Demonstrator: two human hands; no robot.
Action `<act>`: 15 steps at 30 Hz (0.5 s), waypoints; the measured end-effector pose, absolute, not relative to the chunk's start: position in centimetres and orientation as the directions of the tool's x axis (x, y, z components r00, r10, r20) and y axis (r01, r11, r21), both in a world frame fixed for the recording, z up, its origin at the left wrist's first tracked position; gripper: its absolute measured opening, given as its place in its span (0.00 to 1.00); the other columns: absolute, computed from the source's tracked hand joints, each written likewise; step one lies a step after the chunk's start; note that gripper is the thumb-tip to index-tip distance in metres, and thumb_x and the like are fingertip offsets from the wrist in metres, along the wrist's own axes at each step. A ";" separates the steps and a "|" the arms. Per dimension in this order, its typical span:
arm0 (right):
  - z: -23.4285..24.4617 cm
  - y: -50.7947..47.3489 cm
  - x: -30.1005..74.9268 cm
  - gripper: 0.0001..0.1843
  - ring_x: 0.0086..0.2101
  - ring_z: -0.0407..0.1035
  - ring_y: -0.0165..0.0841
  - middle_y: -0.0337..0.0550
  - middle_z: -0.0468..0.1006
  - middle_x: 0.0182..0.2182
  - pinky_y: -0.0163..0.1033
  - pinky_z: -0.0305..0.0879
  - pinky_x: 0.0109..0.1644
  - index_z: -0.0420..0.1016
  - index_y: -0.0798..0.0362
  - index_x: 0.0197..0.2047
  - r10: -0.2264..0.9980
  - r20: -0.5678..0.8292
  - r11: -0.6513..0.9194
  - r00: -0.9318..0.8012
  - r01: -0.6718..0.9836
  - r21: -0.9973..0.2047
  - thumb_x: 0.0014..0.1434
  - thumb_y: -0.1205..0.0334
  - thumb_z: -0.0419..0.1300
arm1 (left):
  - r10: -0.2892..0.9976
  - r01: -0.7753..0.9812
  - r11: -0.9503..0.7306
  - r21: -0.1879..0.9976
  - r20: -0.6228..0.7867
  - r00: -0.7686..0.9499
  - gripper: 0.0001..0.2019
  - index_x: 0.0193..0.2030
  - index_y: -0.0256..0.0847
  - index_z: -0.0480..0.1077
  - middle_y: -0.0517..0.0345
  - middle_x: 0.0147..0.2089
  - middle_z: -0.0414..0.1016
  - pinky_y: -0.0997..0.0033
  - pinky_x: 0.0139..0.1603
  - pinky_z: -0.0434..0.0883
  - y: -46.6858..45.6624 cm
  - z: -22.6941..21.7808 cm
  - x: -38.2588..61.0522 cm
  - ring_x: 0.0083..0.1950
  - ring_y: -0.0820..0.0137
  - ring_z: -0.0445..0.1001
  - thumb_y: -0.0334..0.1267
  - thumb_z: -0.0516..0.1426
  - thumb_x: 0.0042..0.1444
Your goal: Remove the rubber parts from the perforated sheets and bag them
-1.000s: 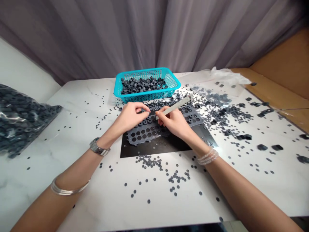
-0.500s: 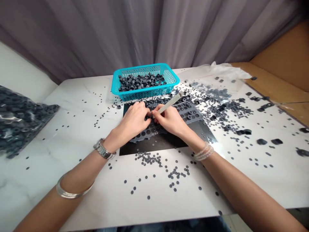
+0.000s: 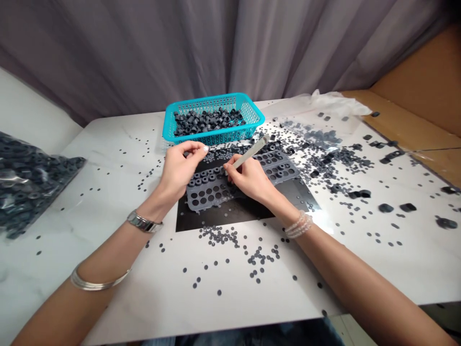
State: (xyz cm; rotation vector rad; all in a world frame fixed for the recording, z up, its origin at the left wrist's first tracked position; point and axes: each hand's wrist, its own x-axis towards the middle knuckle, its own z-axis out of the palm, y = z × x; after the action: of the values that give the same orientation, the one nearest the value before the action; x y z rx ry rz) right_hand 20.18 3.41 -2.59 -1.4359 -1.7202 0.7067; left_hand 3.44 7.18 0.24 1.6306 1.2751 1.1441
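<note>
My right hand (image 3: 248, 175) is closed around a pale, slender, pen-like tool (image 3: 252, 151) that slants up to the right. Its lower end is hidden at my fingertips, over a dark grey moulded sheet (image 3: 200, 207) with rows of round holes. Several small black ring-shaped pieces (image 3: 207, 177) stand in the sheet's far rows, left of my right fingers. My left hand (image 3: 180, 166) is raised at the sheet's far left corner, thumb and forefinger pinched together; what they hold, if anything, is hidden. The sheet lies on a black mat (image 3: 237, 211).
Behind the mat stands a turquoise basket (image 3: 216, 134) of black ring-shaped pieces. A clear bag (image 3: 36, 185) full of dark parts lies at the left. Small dark discs (image 3: 219, 235) are scattered over the white table (image 3: 151, 298). Clear plastic film (image 3: 324, 105) lies at the back right.
My left hand has moved left and away from my right fingertips, uncovering the sheet's left part and the ring-shaped pieces. My right hand still grips the pale tool in nearly the same place.
</note>
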 end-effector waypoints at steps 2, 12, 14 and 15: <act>-2.9 3.4 20.3 0.12 0.24 0.67 0.32 0.39 0.72 0.21 0.37 0.60 0.32 0.66 0.52 0.26 0.982 0.186 0.181 -0.037 0.472 -0.863 0.61 0.60 0.54 | 0.996 0.062 -0.034 0.998 0.028 0.084 0.05 0.32 0.39 0.74 0.60 0.34 0.71 0.78 0.30 0.60 7.5 0.7 3.1 0.31 0.78 0.62 0.37 0.63 0.50; -3.3 3.9 21.3 0.11 0.19 0.65 0.28 0.38 0.71 0.19 0.33 0.60 0.22 0.66 0.53 0.27 0.977 0.108 0.107 0.183 0.014 -0.994 0.58 0.57 0.58 | 0.845 -0.285 0.493 0.822 -0.374 0.383 0.01 0.31 0.34 0.74 0.55 0.34 0.72 0.84 0.21 0.58 7.2 0.7 3.4 0.25 0.84 0.60 0.28 0.61 0.52; -3.4 4.1 21.4 0.12 0.20 0.66 0.28 0.38 0.71 0.19 0.33 0.60 0.23 0.65 0.52 0.27 0.970 0.119 0.119 0.212 0.013 -0.993 0.58 0.56 0.57 | 0.861 -0.257 0.460 0.850 -0.356 0.364 0.01 0.31 0.35 0.75 0.56 0.34 0.72 0.83 0.21 0.58 7.3 0.4 3.4 0.25 0.84 0.59 0.31 0.62 0.52; -3.5 4.1 21.4 0.12 0.20 0.66 0.29 0.39 0.72 0.20 0.33 0.61 0.23 0.65 0.52 0.27 0.964 0.131 0.129 0.232 0.026 -0.991 0.59 0.55 0.57 | 0.880 -0.219 0.417 0.882 -0.331 0.340 0.02 0.31 0.36 0.75 0.56 0.33 0.72 0.83 0.21 0.57 7.4 0.2 3.5 0.25 0.84 0.59 0.32 0.63 0.51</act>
State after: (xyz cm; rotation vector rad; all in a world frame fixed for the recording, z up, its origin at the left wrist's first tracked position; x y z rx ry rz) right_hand 21.40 4.13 -3.52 -1.2229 -1.1017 0.9357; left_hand 3.52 7.38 0.23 0.8466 0.9514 0.8395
